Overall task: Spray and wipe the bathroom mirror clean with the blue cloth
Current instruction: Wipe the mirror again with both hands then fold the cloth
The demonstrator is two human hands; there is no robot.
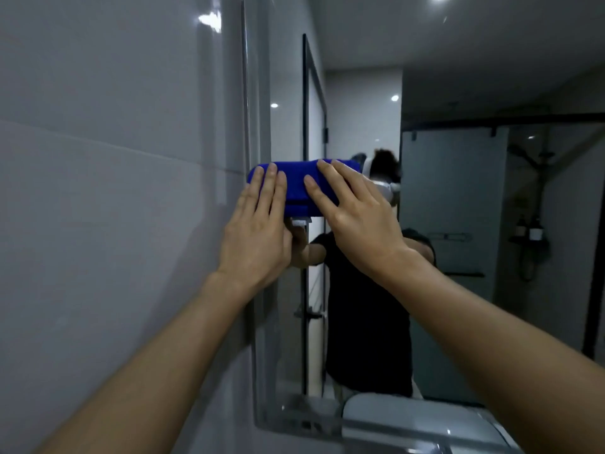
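Observation:
The folded blue cloth (pixel 298 178) lies flat against the bathroom mirror (pixel 458 208), close to the mirror's left edge at about head height. My left hand (pixel 258 231) presses on the cloth's left part with straight fingers. My right hand (pixel 357 217) presses on its right part, fingers spread and straight. A small white tag hangs under the cloth between my hands. The mirror reflects a person in a dark shirt behind my arms. No spray bottle is in sight.
A grey tiled wall (pixel 114 191) fills the left side up to the mirror's edge. The rim of a white basin (pixel 409 417) shows at the bottom. Reflected in the mirror are a dark-framed door and a glass shower screen (pixel 458 224).

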